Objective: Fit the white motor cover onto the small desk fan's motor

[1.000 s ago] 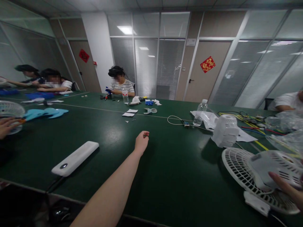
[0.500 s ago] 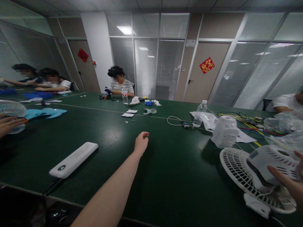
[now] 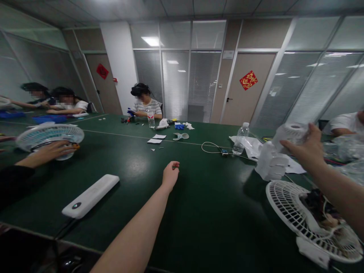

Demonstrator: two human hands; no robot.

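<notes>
My right hand (image 3: 308,148) grips a white plastic fan housing cover (image 3: 292,132) with a vented top, thumb on one side and fingers on the other. The cover is held up beside and partly in front of another white plastic housing (image 3: 271,165) standing on the table. Below my right forearm lies a round white fan grille (image 3: 287,201), with dark parts and loose wires (image 3: 324,206) exposed on it. My left hand (image 3: 170,176) rests on the bare green table (image 3: 210,212), fingers curled in, with nothing visible in it.
A white power bank (image 3: 92,195) with a cable lies at left. Beyond it, a co-worker's hand (image 3: 58,149) holds another fan grille (image 3: 51,136). A water bottle (image 3: 241,138), a small circuit board (image 3: 224,152), papers (image 3: 156,139) and a fan blade (image 3: 181,136) lie farther off.
My right hand has lifted the housing cover off the grille, up and to the left, exposing wires. My left hand stays in place. At left, the co-worker's grille has come further into view.
</notes>
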